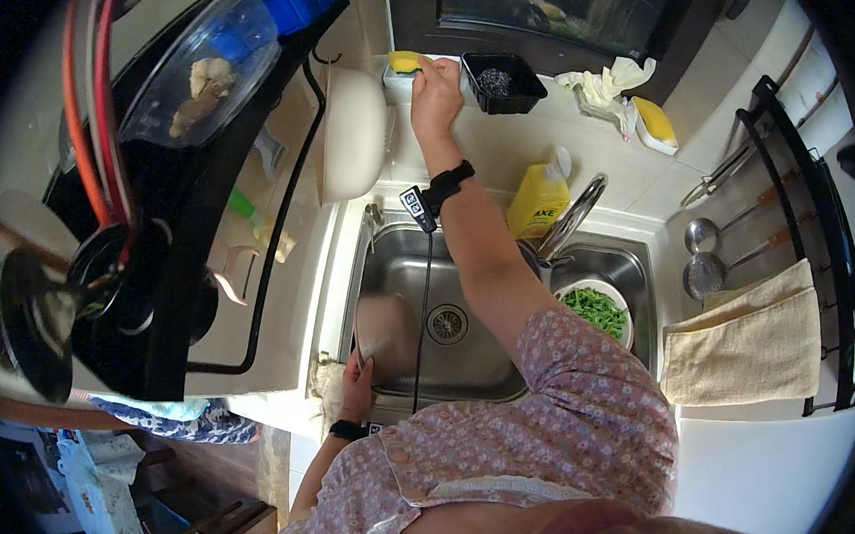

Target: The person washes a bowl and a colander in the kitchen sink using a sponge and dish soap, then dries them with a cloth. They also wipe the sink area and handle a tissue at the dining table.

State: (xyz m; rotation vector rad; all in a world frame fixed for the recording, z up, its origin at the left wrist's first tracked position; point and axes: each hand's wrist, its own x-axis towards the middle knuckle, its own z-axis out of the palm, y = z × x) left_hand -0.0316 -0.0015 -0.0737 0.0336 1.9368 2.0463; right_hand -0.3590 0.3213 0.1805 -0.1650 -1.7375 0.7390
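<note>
My right hand [437,96] is stretched out to the window ledge. Its fingertips grip the near end of a yellow and green scrub sponge [404,61], which sits in a white dish [395,80]. Lower down, my left hand [359,388] holds the rim of a brownish bowl or pan [387,332]. This vessel is tilted and motion-blurred over the left basin of the stainless steel sink [397,258]. A round drain strainer [447,324] shows in the basin floor. Both wrists wear black bands, and a cable runs down from the right one.
A black tray [509,93] holding a steel scourer stands beside my right hand. Behind the faucet [575,214] is a yellow detergent bottle [541,198]. Chopped greens fill a white bowl [627,321] in the right basin. A black rack [252,278] juts in at left; towels [740,343] hang right.
</note>
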